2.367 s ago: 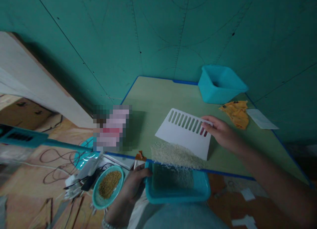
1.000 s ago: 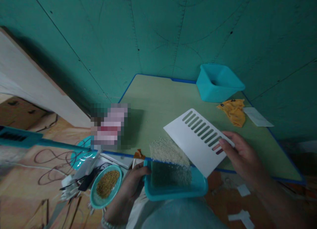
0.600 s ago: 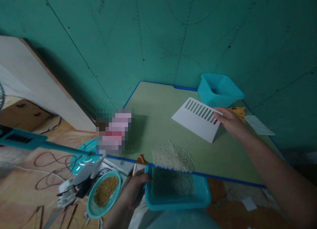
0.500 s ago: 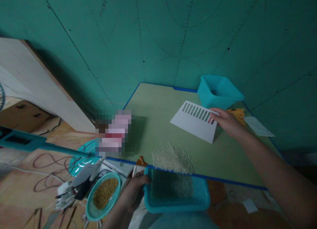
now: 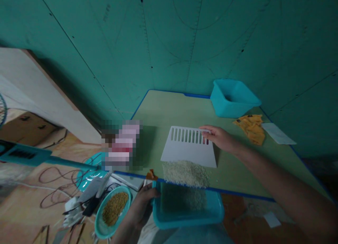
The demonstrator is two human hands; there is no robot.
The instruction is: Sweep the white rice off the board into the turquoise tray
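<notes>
My right hand (image 5: 219,137) grips the slotted top edge of a white scraper (image 5: 188,151), which stands on the green table (image 5: 237,166) just behind a heap of white rice grains (image 5: 185,173). The heap lies at the table's near blue edge. My left hand (image 5: 142,203) is closed on the left rim of a teal tray (image 5: 188,208) held under that edge. Some grains lie inside the tray.
A teal tub (image 5: 232,97) stands at the table's back right, with an orange cloth (image 5: 250,128) and a white paper (image 5: 278,133) beside it. A teal bowl of brown grains (image 5: 112,210) and tangled cables (image 5: 60,187) lie on the floor at the left. A blurred pink object (image 5: 121,145) sits at the table's left edge.
My right hand has brought the scraper from the back right of the table down and left, setting it right behind the rice heap. The tray and my left hand have stayed put.
</notes>
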